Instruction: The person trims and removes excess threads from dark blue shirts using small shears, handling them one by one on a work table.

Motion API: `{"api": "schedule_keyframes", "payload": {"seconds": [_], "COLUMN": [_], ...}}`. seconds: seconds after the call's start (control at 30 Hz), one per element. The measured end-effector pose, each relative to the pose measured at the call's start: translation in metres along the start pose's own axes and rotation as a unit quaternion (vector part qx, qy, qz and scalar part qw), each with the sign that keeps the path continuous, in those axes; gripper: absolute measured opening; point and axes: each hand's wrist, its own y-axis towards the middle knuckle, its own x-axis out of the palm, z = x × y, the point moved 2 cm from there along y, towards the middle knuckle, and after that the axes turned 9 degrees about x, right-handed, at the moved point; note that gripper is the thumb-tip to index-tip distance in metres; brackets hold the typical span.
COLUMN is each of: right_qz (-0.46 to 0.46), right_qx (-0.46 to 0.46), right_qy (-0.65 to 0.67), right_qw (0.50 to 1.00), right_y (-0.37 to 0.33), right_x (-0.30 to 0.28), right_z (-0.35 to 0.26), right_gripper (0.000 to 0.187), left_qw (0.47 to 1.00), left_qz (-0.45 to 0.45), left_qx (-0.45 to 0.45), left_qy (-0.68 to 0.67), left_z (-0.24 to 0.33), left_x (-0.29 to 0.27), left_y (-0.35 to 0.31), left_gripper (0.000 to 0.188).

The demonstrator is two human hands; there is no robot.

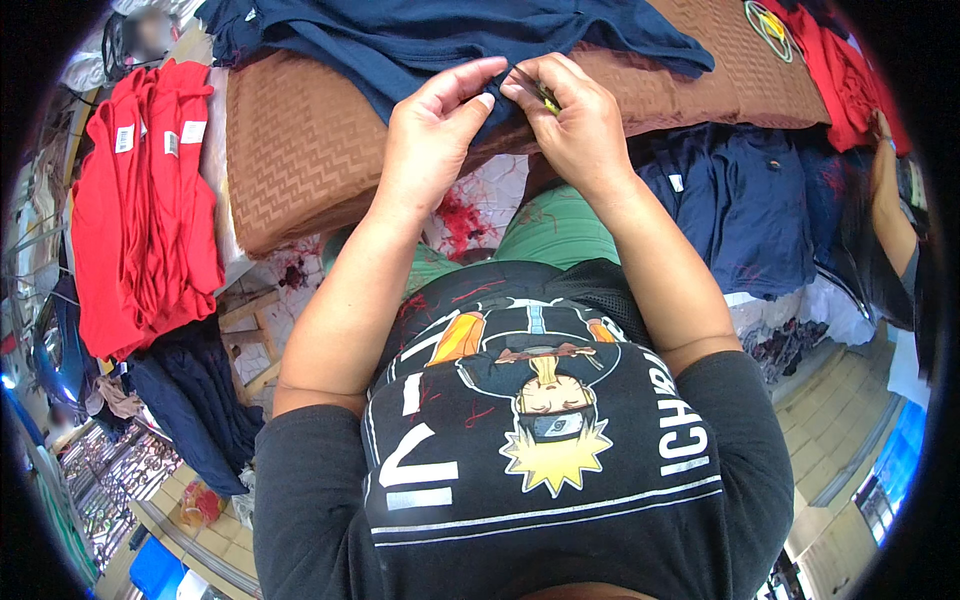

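Observation:
A navy garment point(400, 50) lies spread over the brown padded surface in front of me, its near edge hanging toward my lap. My left hand point(435, 135) is closed with thumb and index finger at that edge, the navy cloth showing between them. Close beside it, my right hand point(580, 120) is closed round a small cutting tool point(549, 100), apparently thread snips. Only a yellow part and a dark, thin tip show, the tip pointing toward the cloth by my left fingers. The rest of the tool is hidden in my palm.
The brown cover point(310, 130) bears the garment and a coiled yellow-green cord point(768, 30). Red garments with white tags point(150, 220) hang at left; navy garments point(735, 210) hang at right. Another person's arm point(885, 190) reaches in at far right. Red thread scraps point(462, 225) lie below.

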Motion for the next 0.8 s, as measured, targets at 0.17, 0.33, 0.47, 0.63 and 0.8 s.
{"api": "schedule_keyframes", "payload": {"seconds": [0.17,0.33,0.47,0.63,0.8], "right_qz": [-0.037,-0.051,-0.055,-0.055,-0.093], "right_qx": [0.055,0.001,0.008,0.004,-0.018], "right_qy": [0.016,-0.049,-0.069,-0.091,-0.106], "right_qw": [0.998,0.997,0.996,0.994,0.99], "right_y": [0.003,0.001,0.001,-0.003,-0.009], "right_x": [-0.005,-0.009,-0.017,-0.031,-0.027], "right_z": [-0.003,-0.011,-0.015,-0.012,-0.009], "right_gripper": [0.014,0.016,0.022,0.024,0.021], "left_qw": [0.988,0.847,0.89,0.931,0.946], "left_qz": [-0.013,-0.04,-0.04,-0.019,-0.018], "left_qx": [0.036,0.247,0.175,0.077,0.057], "left_qy": [0.149,0.469,0.419,0.357,0.318], "left_z": [0.003,0.023,0.023,0.025,0.026], "left_x": [-0.001,0.003,-0.004,-0.014,-0.012], "left_y": [0.001,0.005,0.005,0.002,-0.001], "left_gripper": [0.014,0.015,0.012,0.012,0.014]}}
